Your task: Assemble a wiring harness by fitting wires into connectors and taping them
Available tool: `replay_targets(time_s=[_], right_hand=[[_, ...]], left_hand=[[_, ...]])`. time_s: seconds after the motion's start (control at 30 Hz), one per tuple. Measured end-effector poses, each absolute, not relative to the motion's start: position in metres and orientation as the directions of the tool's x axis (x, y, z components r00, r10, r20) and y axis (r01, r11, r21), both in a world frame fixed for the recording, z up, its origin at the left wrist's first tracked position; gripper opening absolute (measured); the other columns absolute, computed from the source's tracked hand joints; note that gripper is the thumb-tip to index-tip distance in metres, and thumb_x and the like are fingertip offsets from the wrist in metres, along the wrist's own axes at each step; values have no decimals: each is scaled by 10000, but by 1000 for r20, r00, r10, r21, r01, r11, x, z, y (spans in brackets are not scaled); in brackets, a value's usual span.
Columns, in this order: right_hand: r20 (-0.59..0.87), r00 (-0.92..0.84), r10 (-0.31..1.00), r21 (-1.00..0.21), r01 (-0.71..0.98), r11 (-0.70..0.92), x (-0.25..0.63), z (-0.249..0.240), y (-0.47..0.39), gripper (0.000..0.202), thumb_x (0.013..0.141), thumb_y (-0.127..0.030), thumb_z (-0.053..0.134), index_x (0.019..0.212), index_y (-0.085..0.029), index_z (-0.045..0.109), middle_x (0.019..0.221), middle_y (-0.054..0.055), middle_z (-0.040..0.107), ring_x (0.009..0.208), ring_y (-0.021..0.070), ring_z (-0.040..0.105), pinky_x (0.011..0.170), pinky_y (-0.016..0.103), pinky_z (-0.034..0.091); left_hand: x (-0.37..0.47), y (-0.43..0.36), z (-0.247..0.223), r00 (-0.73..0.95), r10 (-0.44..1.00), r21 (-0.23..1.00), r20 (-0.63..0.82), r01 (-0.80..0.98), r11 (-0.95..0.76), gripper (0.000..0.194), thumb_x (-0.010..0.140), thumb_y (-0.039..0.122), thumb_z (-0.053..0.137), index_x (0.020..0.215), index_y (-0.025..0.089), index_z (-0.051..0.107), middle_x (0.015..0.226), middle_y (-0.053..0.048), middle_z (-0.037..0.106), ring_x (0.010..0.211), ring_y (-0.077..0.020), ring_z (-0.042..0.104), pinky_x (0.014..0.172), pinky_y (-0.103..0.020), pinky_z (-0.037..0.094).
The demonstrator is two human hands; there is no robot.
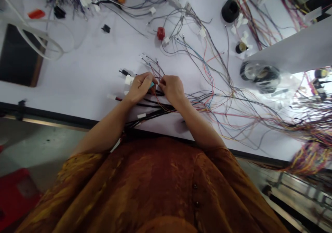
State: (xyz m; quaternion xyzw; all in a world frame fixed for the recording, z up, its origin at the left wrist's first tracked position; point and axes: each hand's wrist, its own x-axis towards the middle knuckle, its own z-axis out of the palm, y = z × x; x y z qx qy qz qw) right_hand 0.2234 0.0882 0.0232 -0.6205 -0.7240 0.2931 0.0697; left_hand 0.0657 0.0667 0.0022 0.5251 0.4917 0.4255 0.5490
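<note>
Near the middle of the table, my left hand (140,86) is closed on a small blue connector (151,85), most of it covered by the fingers. Beside it, my right hand (171,87) pinches at thin wires close to the connector; the exact wire end is hidden by the fingertips. Several loose wires with metal terminals (153,62) stick out beyond both hands. Under my wrists runs a bundle of black-sleeved wires (155,113), and a white connector (129,80) lies against the left hand.
A red connector (160,33) lies farther back among loose wires. A black tape roll (230,11) and a plastic-wrapped bundle (261,76) are to the right. A dark framed panel (20,58) lies at left. The harness wires (259,115) spread toward the right edge.
</note>
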Motion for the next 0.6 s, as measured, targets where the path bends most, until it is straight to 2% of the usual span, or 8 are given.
replay_targets(time_s=[0.1,0.3,0.37,0.47,0.53,0.6], right_hand=[[-296,-214,931,-387,918,88,213,30,84,187,950,-112,550,918,-123,734,998,159,729,919,259,684,830,383,497],[-301,-191,934,-384,921,65,209,33,79,171,904,-53,543,823,-128,673,916,153,708,871,252,672,812,395,498],[-300,-209,931,-447,893,56,215,29,81,117,861,-79,593,774,-150,622,850,114,682,824,228,640,789,379,489],[-289,-231,929,-659,752,-18,229,20,86,161,815,-130,631,711,-192,525,729,26,603,741,169,569,739,317,467],[-310,-229,923,-822,552,-140,239,15,91,170,840,-153,585,713,-208,485,697,-9,576,691,135,534,684,272,450],[-346,-230,910,-920,271,-282,248,12,94,144,882,-196,538,755,-216,473,745,-15,620,697,117,556,661,238,451]], left_hand=[[65,68,-1,157,985,997,-68,40,62,425,1002,487,496,731,178,606,539,5,572,475,-93,520,497,-211,422],[63,68,-8,185,982,999,-38,31,33,450,969,568,514,771,185,640,555,1,574,488,-104,518,496,-226,405],[62,67,-8,214,977,997,-10,79,-7,453,981,554,484,817,180,680,566,-2,576,512,-111,524,521,-235,411],[61,65,-6,299,954,971,25,221,-94,438,1000,470,435,995,157,741,626,-8,605,590,-127,547,604,-248,441],[61,65,-5,348,936,937,47,310,-162,445,993,416,427,1170,139,727,691,-16,638,646,-138,566,668,-260,463],[61,65,-3,364,930,900,59,383,-207,499,977,384,431,1343,122,647,759,-25,669,697,-150,590,735,-277,485]])
